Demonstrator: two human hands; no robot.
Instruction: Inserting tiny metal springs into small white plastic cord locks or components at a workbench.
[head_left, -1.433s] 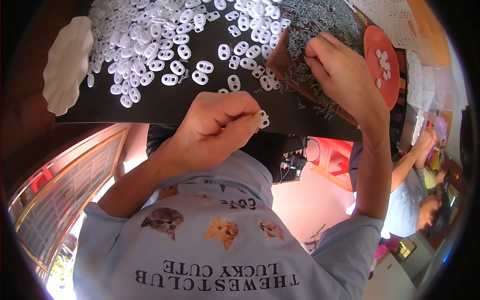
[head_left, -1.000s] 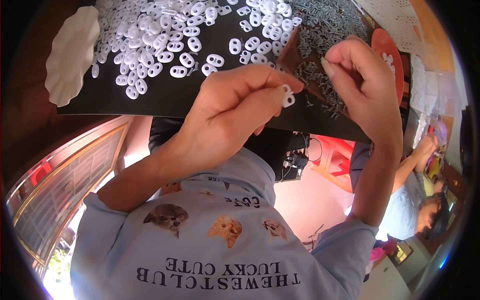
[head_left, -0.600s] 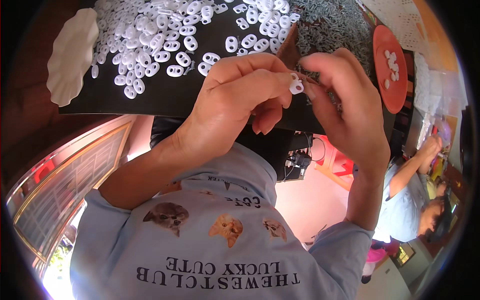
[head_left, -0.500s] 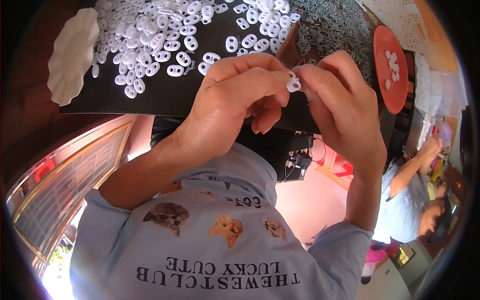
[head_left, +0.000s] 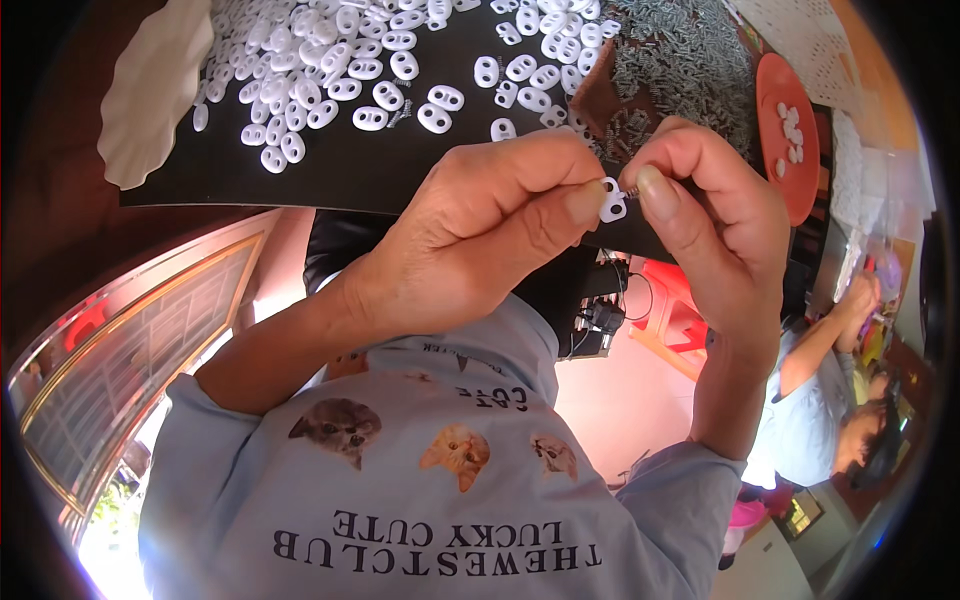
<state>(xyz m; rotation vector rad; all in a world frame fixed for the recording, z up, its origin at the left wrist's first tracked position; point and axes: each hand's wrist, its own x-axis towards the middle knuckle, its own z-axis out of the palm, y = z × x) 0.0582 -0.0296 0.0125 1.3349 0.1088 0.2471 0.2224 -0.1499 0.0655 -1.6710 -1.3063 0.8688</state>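
Between thumb and forefinger, my left hand pinches a small white plastic cord lock piece with holes through it. My right hand is closed on a tiny metal spring, held between thumb and forefinger. The spring's near end is at the edge of the white piece; whether it sits inside cannot be made out. Both hands are raised over the front edge of the black table. Beyond them lies a heap of white two-hole cord lock pieces, and to its right a large pile of grey springs.
A white scalloped dish stands at the table's left. A red-orange plate with several small white parts is at the right. A brown divider borders the spring pile. Another person sits farther right.
My hands have shifted slightly right and down. The right fingers have turned and drawn back a little, so the spring now shows beside the white piece.
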